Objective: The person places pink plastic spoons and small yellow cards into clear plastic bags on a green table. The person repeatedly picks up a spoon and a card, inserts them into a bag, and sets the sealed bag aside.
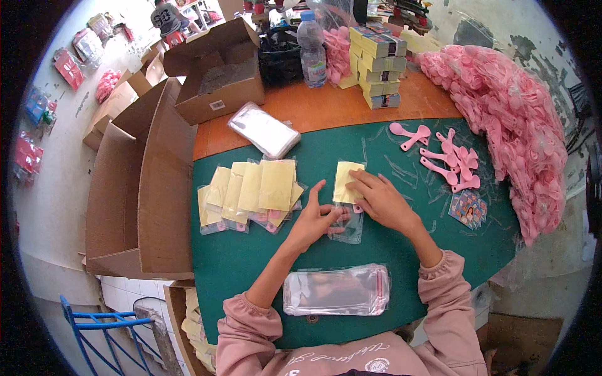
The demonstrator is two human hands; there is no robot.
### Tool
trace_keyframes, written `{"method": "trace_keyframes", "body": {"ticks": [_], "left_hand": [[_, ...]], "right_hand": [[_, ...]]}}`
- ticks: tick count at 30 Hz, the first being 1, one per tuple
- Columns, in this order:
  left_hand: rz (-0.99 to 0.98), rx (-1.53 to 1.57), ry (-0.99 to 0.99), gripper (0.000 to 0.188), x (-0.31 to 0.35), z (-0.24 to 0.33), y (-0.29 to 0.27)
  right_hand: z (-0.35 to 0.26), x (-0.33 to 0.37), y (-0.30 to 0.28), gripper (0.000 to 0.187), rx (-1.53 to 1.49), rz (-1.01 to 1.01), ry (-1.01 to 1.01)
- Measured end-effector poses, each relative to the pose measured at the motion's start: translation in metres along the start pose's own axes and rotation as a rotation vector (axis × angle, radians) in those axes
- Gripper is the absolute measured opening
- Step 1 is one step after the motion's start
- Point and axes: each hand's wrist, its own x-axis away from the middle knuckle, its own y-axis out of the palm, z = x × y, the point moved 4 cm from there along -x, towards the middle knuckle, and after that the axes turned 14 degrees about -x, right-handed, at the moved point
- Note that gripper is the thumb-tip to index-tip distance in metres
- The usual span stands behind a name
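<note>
In front of me a yellow card (346,180) lies in a clear plastic bag (350,233), with a bit of pink showing below the card. My right hand (384,202) rests its outstretched fingers on the card's right side. My left hand (316,220) is at the bag's left edge, one finger raised and the others spread at the clear film; whether they go under it I cannot tell. To the left lie several overlapping bagged yellow cards (274,185) with pink pieces under them. Nearer me sits a stack of clear bags (335,291).
Pink spoons (448,160) and picture cards (468,209) lie to the right, beside a big heap of pink spoons (501,119). Behind stand card stacks (379,69), a water bottle (312,53) and a white bag stack (263,130). Open cardboard boxes (166,188) line the left.
</note>
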Motion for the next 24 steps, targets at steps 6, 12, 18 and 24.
{"method": "trace_keyframes", "body": {"ticks": [6,12,18,24], "left_hand": [[0.100,-0.232,0.106,0.050,0.011,-0.006,-0.005],[-0.035,-0.124,-0.026,0.041,0.013,-0.010,-0.007],[-0.068,0.016,-0.102,0.036,0.011,-0.007,-0.008],[-0.045,0.080,-0.122,0.037,0.011,-0.009,-0.011]], "right_hand": [[0.004,-0.004,0.005,0.039,0.266,0.153,-0.011],[-0.031,-0.002,-0.007,0.031,0.048,0.147,-0.052],[-0.047,0.005,0.017,0.021,0.001,0.012,-0.121],[-0.053,0.004,0.021,0.012,0.247,0.109,-0.274]]}}
